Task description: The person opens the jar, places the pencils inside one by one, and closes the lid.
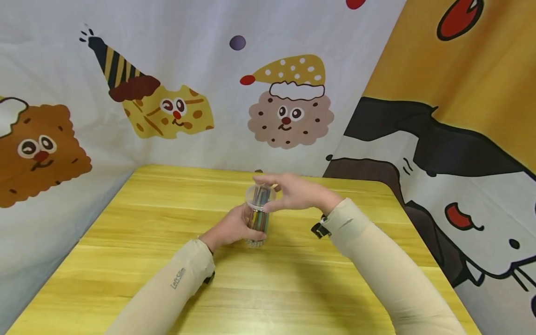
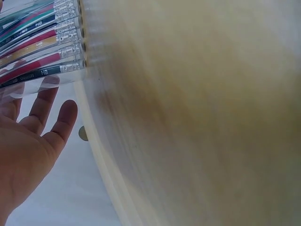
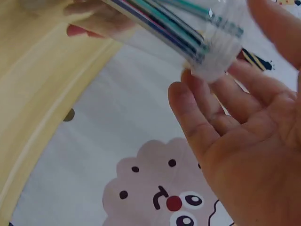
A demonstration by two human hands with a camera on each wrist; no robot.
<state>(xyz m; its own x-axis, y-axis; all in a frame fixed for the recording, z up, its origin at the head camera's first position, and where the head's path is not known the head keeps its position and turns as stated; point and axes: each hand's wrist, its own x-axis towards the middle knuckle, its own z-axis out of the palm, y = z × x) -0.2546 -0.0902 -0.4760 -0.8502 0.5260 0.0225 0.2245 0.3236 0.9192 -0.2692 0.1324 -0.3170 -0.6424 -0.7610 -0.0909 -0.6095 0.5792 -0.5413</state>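
Observation:
A clear plastic tube (image 1: pixel 258 223) full of colored pencils stands tilted above the table, with erasers showing at its lower end. My left hand (image 1: pixel 231 228) grips the lower part, thumb across the near side. In the left wrist view, dark, red and gold pencils (image 2: pixel 35 61), some marked HB, show through the plastic beside the left hand (image 2: pixel 33 136). At the upper end is a translucent round lid (image 3: pixel 218 52). My right hand (image 1: pixel 295 191) holds this lid from the right, thumb at its near edge and fingers curved round the far side.
A wooden table (image 1: pixel 167 200) lies below the hands. Behind it hangs a white cloth (image 1: pixel 201 28) printed with cartoon biscuits and cheese. An orange and white printed cloth (image 1: pixel 481 93) hangs along the right side.

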